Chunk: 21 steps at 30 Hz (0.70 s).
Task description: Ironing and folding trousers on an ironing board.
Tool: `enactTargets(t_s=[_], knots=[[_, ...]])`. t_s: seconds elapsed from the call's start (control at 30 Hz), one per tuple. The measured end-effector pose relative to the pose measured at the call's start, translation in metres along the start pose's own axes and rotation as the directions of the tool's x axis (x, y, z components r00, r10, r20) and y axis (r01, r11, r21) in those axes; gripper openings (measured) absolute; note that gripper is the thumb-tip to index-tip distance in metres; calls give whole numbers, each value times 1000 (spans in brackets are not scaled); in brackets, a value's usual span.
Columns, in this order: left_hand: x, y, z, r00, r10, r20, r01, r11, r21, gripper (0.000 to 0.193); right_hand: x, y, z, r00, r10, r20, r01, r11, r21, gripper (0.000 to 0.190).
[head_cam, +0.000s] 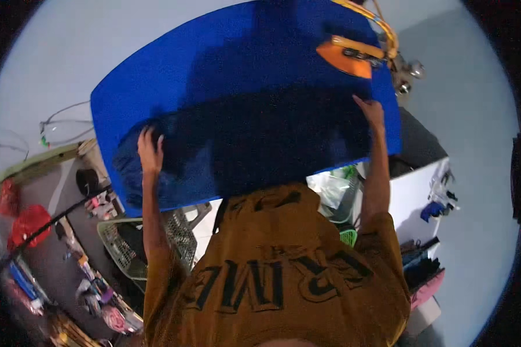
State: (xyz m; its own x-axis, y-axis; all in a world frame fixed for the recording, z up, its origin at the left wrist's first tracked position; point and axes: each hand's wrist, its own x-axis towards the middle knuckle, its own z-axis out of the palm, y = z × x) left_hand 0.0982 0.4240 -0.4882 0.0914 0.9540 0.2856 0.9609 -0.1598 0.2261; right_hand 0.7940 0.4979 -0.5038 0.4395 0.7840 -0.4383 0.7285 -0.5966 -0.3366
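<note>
A dark cloth garment (260, 134) lies spread across the near part of a blue padded board (156, 78). My left hand (150, 147) rests on its left end, where the cloth looks bunched, with the fingers apart. At the garment's right end is my right hand (370, 110), thumb and fingers at the cloth; whether they pinch it is unclear. An orange and black clothes iron (351, 58) with a light brown handle stands at the board's far right, beyond my right hand. Shadow hides much of the garment's outline.
A yellow-orange cord (388, 32) runs from the iron over the far right edge. Below the board are a green-grey plastic basket (123, 253) and a clear plastic bag (332, 188). Shelves with small goods stand at left; a white cabinet (417, 186) is at right.
</note>
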Motion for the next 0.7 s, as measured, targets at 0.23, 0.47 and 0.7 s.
enactTargets(t_s=[0.23,0.47,0.7], knots=[[65,-48,21,935,74,347,-80,997,4,34,18,48,8,970,-146,-192,238,711,662,40],[77,-62,20,818,-11,575,281,880,-383,31,29,24,18,962,-45,-270,189,823,536,40],[76,-85,49,770,38,637,105,977,-185,57,37,37,26,939,-103,-328,223,910,350,46]])
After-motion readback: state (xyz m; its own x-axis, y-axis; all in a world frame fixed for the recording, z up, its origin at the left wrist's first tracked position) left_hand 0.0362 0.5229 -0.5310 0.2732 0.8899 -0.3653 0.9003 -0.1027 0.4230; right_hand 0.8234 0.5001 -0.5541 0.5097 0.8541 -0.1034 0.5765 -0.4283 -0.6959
